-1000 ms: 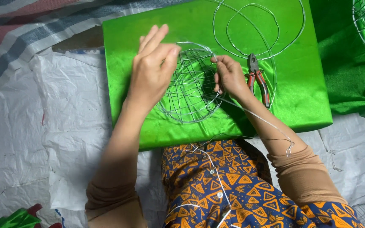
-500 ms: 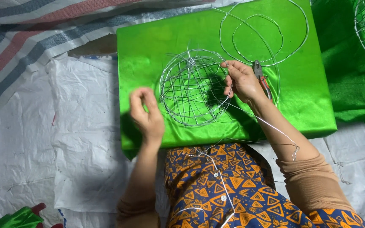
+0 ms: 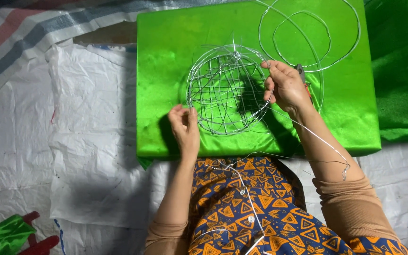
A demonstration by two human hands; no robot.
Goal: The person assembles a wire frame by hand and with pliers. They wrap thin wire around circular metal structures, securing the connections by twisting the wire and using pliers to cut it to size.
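Observation:
A round ball frame of thin silver wire (image 3: pixel 226 89) rests on a bright green satin-covered board (image 3: pixel 166 61). My right hand (image 3: pixel 284 86) pinches the frame's right rim, with a loose wire strand (image 3: pixel 322 141) trailing back along my forearm. My left hand (image 3: pixel 185 126) sits at the frame's lower left edge, fingers curled and touching the wire there. Red-handled pliers (image 3: pixel 303 78) lie on the board just behind my right hand, mostly hidden by it.
Large loose wire hoops (image 3: pixel 308 38) lie on the board's far right. More green cloth (image 3: pixel 402 71) with another wire frame lies to the right. White plastic sheeting (image 3: pixel 81 156) covers the floor, a striped tarp (image 3: pixel 29 33) lies at the top left, and green fabric with red handles (image 3: pixel 10 236) sits at the bottom left.
My left hand lifted off the top of the frame, drew back toward me and now rests at its lower left rim. The right hand stayed at the right rim.

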